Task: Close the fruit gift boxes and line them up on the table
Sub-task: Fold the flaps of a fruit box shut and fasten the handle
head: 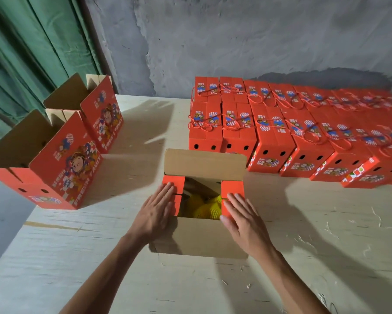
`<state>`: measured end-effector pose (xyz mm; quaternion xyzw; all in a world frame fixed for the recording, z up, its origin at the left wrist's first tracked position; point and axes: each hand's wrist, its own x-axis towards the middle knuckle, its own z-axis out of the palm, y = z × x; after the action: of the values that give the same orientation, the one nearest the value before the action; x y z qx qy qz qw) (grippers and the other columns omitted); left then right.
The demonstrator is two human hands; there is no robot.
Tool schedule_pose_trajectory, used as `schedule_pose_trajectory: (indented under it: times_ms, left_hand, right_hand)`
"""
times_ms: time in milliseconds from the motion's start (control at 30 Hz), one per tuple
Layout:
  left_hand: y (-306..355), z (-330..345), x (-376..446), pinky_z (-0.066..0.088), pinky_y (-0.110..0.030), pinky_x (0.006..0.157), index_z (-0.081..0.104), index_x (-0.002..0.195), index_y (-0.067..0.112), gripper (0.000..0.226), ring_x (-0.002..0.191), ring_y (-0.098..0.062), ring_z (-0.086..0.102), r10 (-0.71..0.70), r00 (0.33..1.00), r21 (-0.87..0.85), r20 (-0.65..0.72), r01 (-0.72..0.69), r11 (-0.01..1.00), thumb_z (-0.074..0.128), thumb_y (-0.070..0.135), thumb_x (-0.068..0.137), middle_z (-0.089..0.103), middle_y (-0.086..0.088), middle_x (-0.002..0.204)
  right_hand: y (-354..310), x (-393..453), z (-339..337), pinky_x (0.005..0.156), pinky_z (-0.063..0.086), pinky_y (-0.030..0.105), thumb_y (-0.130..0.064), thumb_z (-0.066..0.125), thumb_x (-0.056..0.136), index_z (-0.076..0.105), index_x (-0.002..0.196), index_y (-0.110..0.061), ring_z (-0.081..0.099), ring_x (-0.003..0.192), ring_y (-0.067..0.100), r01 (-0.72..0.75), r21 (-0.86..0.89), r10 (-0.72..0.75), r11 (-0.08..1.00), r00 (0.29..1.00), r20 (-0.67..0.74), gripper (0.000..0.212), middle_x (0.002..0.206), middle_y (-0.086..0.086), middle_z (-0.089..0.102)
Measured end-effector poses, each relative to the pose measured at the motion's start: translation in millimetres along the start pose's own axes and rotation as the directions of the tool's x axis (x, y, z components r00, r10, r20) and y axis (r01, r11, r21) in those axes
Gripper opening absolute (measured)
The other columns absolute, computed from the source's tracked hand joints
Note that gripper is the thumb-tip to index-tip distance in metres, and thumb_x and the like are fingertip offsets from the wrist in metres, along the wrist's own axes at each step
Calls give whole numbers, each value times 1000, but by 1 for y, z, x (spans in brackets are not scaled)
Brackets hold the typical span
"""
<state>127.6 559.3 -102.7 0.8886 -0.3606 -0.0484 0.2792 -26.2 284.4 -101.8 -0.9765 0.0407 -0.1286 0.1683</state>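
Note:
An open red fruit gift box [202,236] stands in the middle of the table, its brown far flap upright and its near flap folded out toward me. Yellow foam-netted fruit [204,207] shows inside. My left hand [155,211] presses flat on the box's left red side flap [172,184]. On the right red side flap [232,189] my right hand [242,218] lies flat with straight fingers. Both side flaps are folded inward over the opening.
Two open red boxes [54,168] [100,114] stand at the table's left edge. Several closed red boxes with rope handles [269,132] stand in two rows at the back right. A grey wall and a green curtain [32,53] are behind the pale table [100,245].

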Motion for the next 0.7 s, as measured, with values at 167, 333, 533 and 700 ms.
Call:
schedule_pose_trajectory:
  times_ms: [167,333,533,700]
  left_hand:
    - [-20,-16,-3,21,-40,127,17,163,31,65,157,-5,5,95,994,26,60,-97,995,28,59,105,11,13,170]
    - [-3,-15,10,55,-40,92,66,125,28,44,123,-23,63,-8,989,-4,-149,7,1000,57,55,92,56,5,148]
    - [-18,-27,3,37,-35,117,66,130,47,46,147,3,33,26,1000,-208,18,-21,978,25,56,109,46,30,151]
    - [-18,-40,6,22,-39,116,71,128,38,94,149,2,29,-120,959,-628,259,261,733,-5,81,92,49,23,152]
  right_hand:
    - [1,-27,-8,126,5,45,-99,39,75,13,164,-17,-9,159,18,98,-167,-56,981,970,235,124,172,1,-4]
    - [-6,-26,-22,126,-7,46,-97,39,70,-12,162,-19,-25,155,27,171,-291,-46,941,919,391,131,168,9,-25]
    - [-1,-19,-52,124,9,23,-95,41,79,32,158,-39,-7,152,-9,-22,62,-5,998,915,403,97,165,-27,13]
    - [1,8,-73,58,39,15,-89,53,80,79,86,-17,57,66,-13,-281,398,179,873,945,275,76,68,-27,62]
